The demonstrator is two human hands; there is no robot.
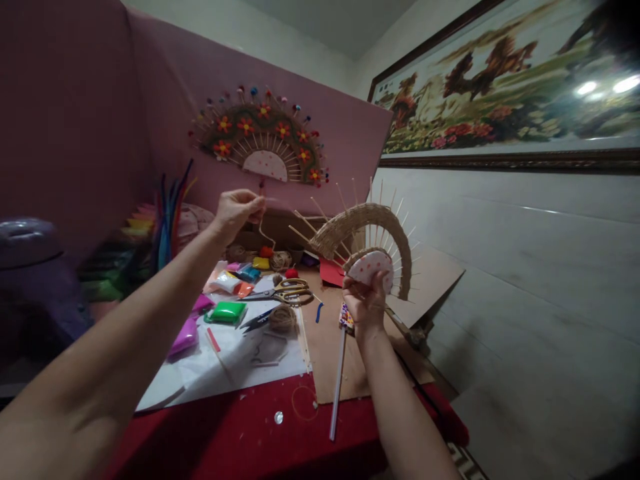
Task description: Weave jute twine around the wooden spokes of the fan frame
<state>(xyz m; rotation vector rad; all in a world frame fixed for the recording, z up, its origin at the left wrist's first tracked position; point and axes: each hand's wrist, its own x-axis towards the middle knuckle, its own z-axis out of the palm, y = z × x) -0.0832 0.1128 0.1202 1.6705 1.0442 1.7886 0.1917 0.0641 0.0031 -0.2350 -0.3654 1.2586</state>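
My right hand (367, 300) holds up a half-round woven fan (370, 223) by its white, dotted centre piece (373, 267). Thin sticks fan outward through its woven twine band. My left hand (241, 208) is raised to the left of the fan, its fingers pinched on a thin strand of twine (266, 235) that hangs down toward the balls of twine. Behind the hands, a finished-looking fan (265, 143) with orange and red flowers and coloured beads on its stick tips is on the pink panel.
Gold-handled scissors (290, 293), a twine ball (283, 319), a green clay packet (226, 312) and other coloured packets lie on the table. A glue gun stick (338, 383) points toward the red cloth (240, 433). Brown cardboard (333, 360) lies beneath. A framed picture (510, 87) hangs right.
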